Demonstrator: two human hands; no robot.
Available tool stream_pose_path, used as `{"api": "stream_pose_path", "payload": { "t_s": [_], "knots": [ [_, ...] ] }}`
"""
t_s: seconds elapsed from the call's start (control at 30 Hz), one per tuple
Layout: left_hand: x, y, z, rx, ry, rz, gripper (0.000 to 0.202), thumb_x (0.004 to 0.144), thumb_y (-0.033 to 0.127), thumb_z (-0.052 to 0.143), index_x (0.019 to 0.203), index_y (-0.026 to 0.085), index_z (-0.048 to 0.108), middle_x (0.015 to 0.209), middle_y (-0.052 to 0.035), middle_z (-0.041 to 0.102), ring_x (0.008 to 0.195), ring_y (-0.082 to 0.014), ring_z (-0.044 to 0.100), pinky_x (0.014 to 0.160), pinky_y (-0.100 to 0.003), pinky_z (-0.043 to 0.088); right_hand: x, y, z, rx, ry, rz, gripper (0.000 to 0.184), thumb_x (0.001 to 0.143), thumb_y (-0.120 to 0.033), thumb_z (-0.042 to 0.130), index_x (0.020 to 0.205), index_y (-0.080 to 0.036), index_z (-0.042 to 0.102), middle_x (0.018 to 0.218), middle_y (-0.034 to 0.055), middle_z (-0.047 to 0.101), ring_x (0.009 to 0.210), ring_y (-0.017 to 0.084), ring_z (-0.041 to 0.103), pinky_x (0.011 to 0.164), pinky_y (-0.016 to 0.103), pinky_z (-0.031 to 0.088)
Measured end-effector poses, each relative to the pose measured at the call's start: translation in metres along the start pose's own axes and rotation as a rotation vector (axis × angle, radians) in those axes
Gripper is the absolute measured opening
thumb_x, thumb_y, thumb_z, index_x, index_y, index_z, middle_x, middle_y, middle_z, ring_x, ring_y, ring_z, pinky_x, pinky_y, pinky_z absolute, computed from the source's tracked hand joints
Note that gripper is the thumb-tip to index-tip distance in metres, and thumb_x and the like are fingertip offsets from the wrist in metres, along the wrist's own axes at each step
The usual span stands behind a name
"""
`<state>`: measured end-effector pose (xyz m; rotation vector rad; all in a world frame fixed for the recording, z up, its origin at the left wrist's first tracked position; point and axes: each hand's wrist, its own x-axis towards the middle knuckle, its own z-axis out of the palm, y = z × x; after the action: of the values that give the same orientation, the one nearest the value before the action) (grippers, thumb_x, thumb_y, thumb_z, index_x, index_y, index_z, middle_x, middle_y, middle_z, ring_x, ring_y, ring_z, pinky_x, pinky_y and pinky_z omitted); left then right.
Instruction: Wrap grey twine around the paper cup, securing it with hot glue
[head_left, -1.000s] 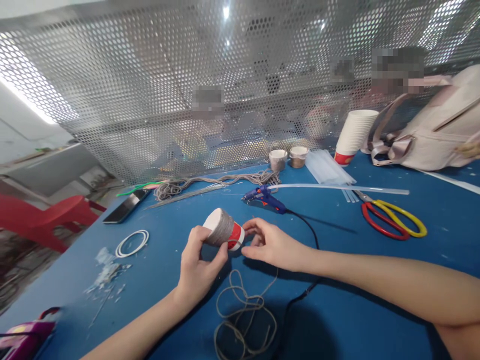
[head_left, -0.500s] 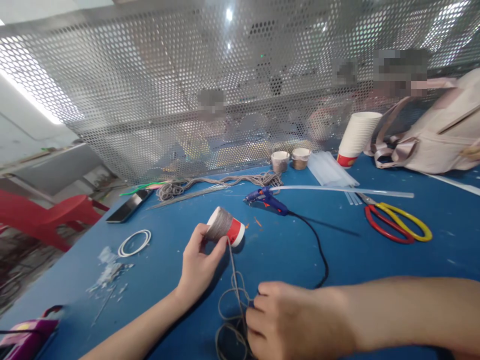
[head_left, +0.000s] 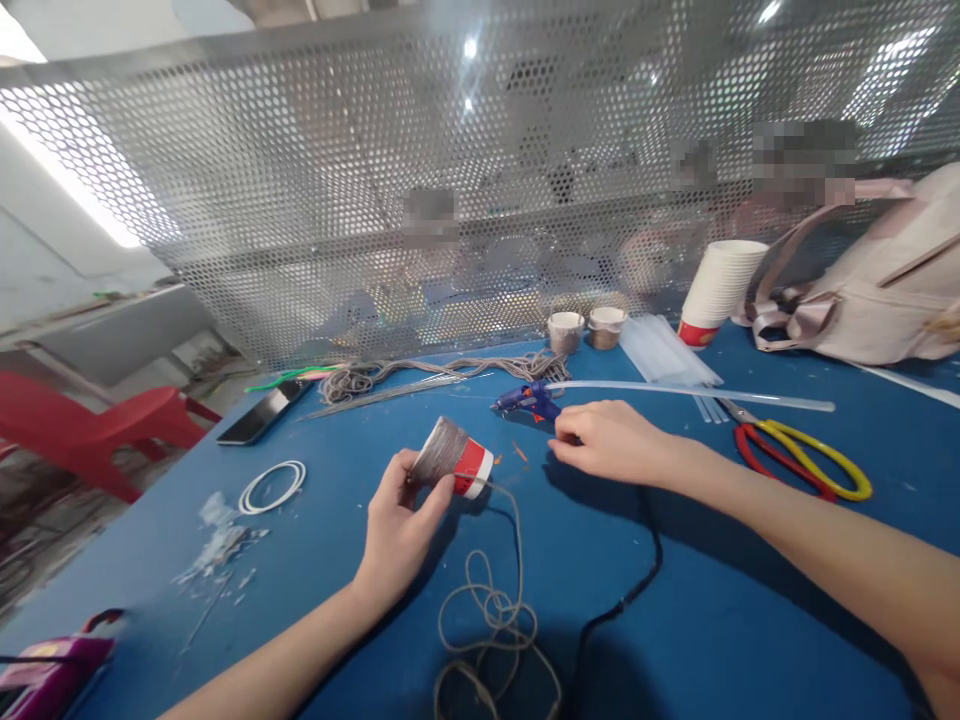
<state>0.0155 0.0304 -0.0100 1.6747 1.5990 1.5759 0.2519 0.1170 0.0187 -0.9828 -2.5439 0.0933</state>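
My left hand (head_left: 401, 525) holds a paper cup (head_left: 472, 467) tilted on its side, its thumb pressed against the wall. Grey cord is wound round most of the cup, leaving a red band and white end bare. A loose length of cord (head_left: 499, 605) trails from the cup into tangled loops on the table. My right hand (head_left: 611, 440) has its fingers curled at the handle of a blue glue gun (head_left: 525, 398), hiding the handle's end. A clear glue stick (head_left: 697, 392) sticks out from the gun's back, and its black cable (head_left: 651, 560) runs toward me.
Behind stand two cord-wrapped cups (head_left: 566, 335), a stack of paper cups (head_left: 720, 290) and a pale backpack (head_left: 877, 290). Scissors (head_left: 810, 460) lie right of clear glue sticks (head_left: 664, 350). Leftward are a phone (head_left: 262, 412), a white coil (head_left: 244, 490) and scraps (head_left: 225, 540). A perforated metal screen (head_left: 337, 200) closes the back.
My right hand has let go of the cord and moved up and right to the glue gun's handle. The left hand still holds the cup; the cord now hangs loose.
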Motion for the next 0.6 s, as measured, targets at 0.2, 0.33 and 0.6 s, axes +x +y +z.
{"api": "stream_pose_path", "payload": {
  "t_s": [0.2, 0.33, 0.6],
  "knots": [
    [-0.002, 0.001, 0.002, -0.014, -0.043, 0.001, 0.010, 0.074, 0.028, 0.060, 0.077, 0.020, 0.054, 0.069, 0.0027, 0.054, 0.064, -0.0123, 0.052, 0.060, -0.024, 0.046, -0.006, -0.027, 0.014, 0.303, 0.245, -0.239, 0.015, 0.089, -0.017, 0.052, 0.096, -0.013, 0.065, 0.087, 0.0067, 0.065, 0.071, 0.013, 0.058, 0.064, 0.025, 0.046],
    [-0.008, 0.003, 0.003, -0.033, -0.076, 0.020, 0.008, 0.075, 0.026, 0.060, 0.077, 0.020, 0.055, 0.070, 0.0029, 0.054, 0.064, -0.0116, 0.052, 0.060, -0.022, 0.046, -0.004, -0.052, 0.026, 0.265, 0.298, -0.343, 0.019, 0.094, -0.023, 0.048, 0.097, -0.014, 0.065, 0.087, 0.0073, 0.065, 0.075, 0.014, 0.058, 0.067, 0.026, 0.046],
    [-0.002, 0.006, 0.001, 0.000, -0.026, -0.154, 0.018, 0.071, 0.035, 0.062, 0.077, 0.019, 0.055, 0.067, 0.0034, 0.055, 0.062, -0.0123, 0.051, 0.058, -0.023, 0.044, -0.011, -0.044, 0.027, 0.046, 0.248, -0.376, 0.027, 0.096, -0.017, 0.035, 0.081, -0.013, 0.057, 0.075, 0.0068, 0.059, 0.066, 0.016, 0.049, 0.060, 0.029, 0.038]
  ]
}}
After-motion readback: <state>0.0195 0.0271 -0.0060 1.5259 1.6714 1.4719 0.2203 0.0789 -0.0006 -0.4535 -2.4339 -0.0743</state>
